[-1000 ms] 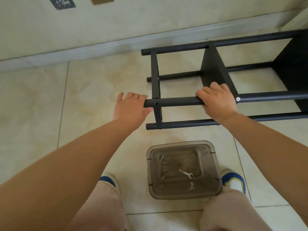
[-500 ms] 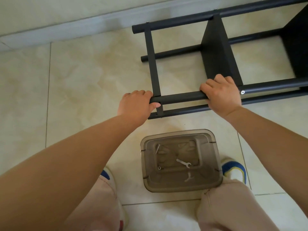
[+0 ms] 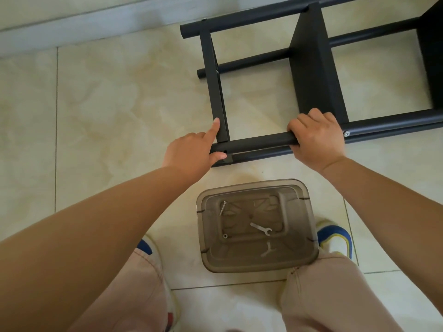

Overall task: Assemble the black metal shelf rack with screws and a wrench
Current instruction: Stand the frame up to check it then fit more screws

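The black metal shelf rack (image 3: 311, 75) lies on its side on the tiled floor. My right hand (image 3: 316, 137) grips its near top tube (image 3: 259, 142) beside a shelf panel. My left hand (image 3: 194, 152) holds the open end of that same tube, thumb under it next to an empty screw hole, index finger stretched up along the black cross bar (image 3: 215, 92). A small silver wrench (image 3: 261, 228), a long screw (image 3: 223, 207) and a nut (image 3: 224, 236) lie on a brown plastic container (image 3: 256, 226) between my feet.
A grey baseboard (image 3: 84, 27) runs along the wall at the top. My knees in light trousers and my shoes (image 3: 335, 238) flank the container. A fitted screw head (image 3: 346, 133) shows on the tube right of my right hand.
The rack has come closer to me and the view has tilted down. My left hand has shifted from wrapping the tube end to pointing its index finger up the cross bar.
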